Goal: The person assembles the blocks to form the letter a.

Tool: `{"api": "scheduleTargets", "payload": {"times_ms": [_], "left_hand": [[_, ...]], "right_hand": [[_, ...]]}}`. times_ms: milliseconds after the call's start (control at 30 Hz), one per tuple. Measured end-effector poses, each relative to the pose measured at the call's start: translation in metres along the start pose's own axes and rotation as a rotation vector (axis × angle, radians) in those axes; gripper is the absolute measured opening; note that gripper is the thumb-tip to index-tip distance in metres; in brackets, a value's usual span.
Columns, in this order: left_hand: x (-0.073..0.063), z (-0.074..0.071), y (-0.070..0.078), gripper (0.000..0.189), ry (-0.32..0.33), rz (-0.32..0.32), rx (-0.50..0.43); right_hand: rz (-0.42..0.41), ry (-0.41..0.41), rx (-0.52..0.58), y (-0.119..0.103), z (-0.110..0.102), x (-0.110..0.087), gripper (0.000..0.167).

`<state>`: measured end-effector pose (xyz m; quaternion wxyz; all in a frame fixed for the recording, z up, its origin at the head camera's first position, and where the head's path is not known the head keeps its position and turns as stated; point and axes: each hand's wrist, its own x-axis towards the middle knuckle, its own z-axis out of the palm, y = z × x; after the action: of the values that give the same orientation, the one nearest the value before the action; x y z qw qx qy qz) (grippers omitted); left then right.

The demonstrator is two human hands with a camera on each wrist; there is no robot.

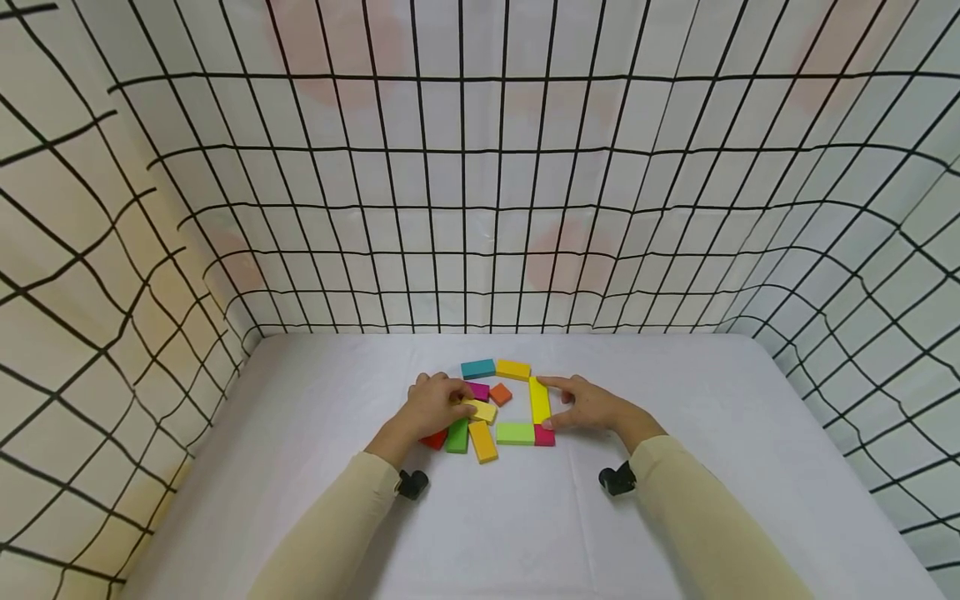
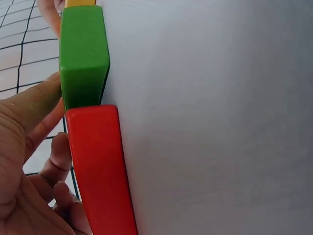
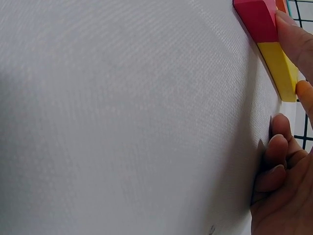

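Observation:
My left hand (image 1: 437, 406) is over the left part of a group of coloured blocks, pinching a pale yellow block (image 1: 482, 410) between thumb and fingers. Near that hand lie a green block (image 2: 84, 44), a red block (image 2: 100, 166), an orange-yellow block (image 1: 483, 442) and a magenta block (image 1: 477, 391). On the right, my right hand (image 1: 596, 406) spans a long bright yellow block (image 1: 539, 400), index finger at its far end and thumb at its near end. The thumb also meets a crimson block (image 3: 257, 19) that adjoins the yellow one.
A teal block (image 1: 478, 368) and a yellow-orange block (image 1: 513, 369) lie end to end at the back. A small orange block (image 1: 501, 394) sits inside the ring, and a light green block (image 1: 515, 434) in front. Black-gridded white cloth (image 1: 480, 208) rises behind the white table (image 1: 525, 533).

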<state>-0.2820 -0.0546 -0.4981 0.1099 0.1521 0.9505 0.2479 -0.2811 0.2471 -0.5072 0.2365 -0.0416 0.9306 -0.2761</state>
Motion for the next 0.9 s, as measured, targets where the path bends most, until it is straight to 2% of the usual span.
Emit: {"api": "scheduleTargets", "payload": {"times_ms": [367,700,900], "left_hand": [[-0.002,0.003,-0.004,0.027,-0.004,-0.017,-0.038],[-0.013,0.002,0.0,0.027,-0.034,-0.024,-0.071],[-0.019,0.003,0.0,0.026,-0.022,-0.019,-0.078]], "right_hand": [[0.0,0.0,0.004,0.0,0.0,-0.001,0.093],[-0.002,-0.007,0.015,0.001,-0.001,-0.001,0.094],[-0.015,-0.006,0.014,0.002,-0.001,-0.001,0.094]]}}
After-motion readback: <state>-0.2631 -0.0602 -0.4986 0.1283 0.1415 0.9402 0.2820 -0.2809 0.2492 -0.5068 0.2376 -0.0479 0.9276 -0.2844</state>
